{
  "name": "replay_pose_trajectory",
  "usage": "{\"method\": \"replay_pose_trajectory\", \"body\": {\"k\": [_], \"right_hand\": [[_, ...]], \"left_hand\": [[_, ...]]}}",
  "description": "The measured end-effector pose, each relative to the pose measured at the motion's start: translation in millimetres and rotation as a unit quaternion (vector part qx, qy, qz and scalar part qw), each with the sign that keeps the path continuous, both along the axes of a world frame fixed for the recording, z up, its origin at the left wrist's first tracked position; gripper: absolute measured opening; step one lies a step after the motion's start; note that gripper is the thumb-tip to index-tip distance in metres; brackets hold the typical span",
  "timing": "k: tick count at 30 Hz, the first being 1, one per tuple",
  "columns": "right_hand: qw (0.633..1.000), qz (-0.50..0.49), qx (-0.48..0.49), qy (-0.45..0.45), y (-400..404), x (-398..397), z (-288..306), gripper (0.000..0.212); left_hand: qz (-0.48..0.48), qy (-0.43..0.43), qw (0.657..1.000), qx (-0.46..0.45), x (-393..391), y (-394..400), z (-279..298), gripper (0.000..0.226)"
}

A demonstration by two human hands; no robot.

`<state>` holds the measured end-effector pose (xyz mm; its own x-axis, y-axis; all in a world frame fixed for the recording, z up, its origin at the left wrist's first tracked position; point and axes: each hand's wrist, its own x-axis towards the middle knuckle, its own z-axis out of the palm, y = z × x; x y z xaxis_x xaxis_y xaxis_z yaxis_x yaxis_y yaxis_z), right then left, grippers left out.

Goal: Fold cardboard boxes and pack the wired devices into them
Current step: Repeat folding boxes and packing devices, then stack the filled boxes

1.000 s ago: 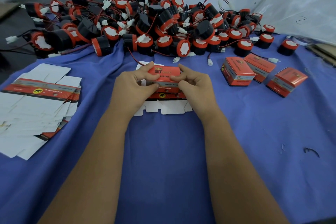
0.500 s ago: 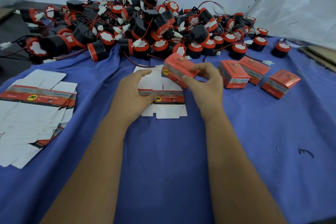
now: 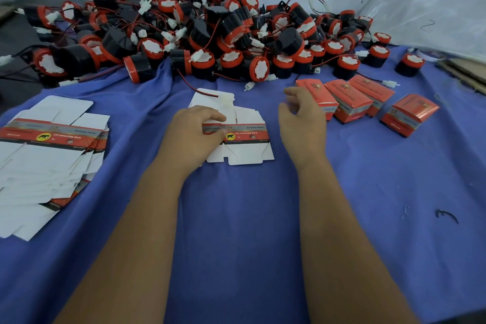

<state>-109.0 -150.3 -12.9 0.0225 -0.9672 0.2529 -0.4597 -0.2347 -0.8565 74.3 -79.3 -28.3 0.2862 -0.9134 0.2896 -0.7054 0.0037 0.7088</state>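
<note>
Flat cardboard box blank (image 3: 244, 139) lies on the blue cloth (image 3: 236, 218) in front of the person, its left end hidden under the left hand (image 3: 194, 131). Its small print is too blurred to read fully. The left hand's thumb and fingers pinch the blank's printed band. The right hand (image 3: 302, 118) hovers palm-inward, fingers loosely curled and empty, just beside four folded boxes (image 3: 349, 102), partly covering the nearest. The heap of wired devices (image 3: 210, 34) sits behind.

flat box blank (image 3: 247, 137) printed "12v reversing horn", "Genuine Parts"
</note>
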Motion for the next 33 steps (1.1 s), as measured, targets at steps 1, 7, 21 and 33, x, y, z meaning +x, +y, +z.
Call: {"method": "replay_pose_trajectory", "body": {"k": [1, 7, 21, 33], "right_hand": [[1.000, -0.001, 0.018, 0.009, -2.3, -2.8, -0.2, 0.043], [0.976, -0.089, 0.114, 0.162, -14.1, -17.7, 1.1, 0.063], [0.962, 0.113, -0.026, 0.248, 24.0, 38.5, -1.5, 0.036], [0.981, 0.195, -0.008, 0.009, 20.3, 36.1, -0.7, 0.063]], "left_hand": [[0.000, 0.002, 1.000, 0.000, 0.3, -0.1, -0.1, 0.021], [0.002, 0.003, 1.000, 0.005, -0.3, 0.8, 0.9, 0.020], [0.123, -0.063, 0.989, 0.049, 1.2, 0.3, 1.6, 0.036], [0.062, 0.417, 0.895, -0.143, -1.1, -4.7, 13.0, 0.067]]}}
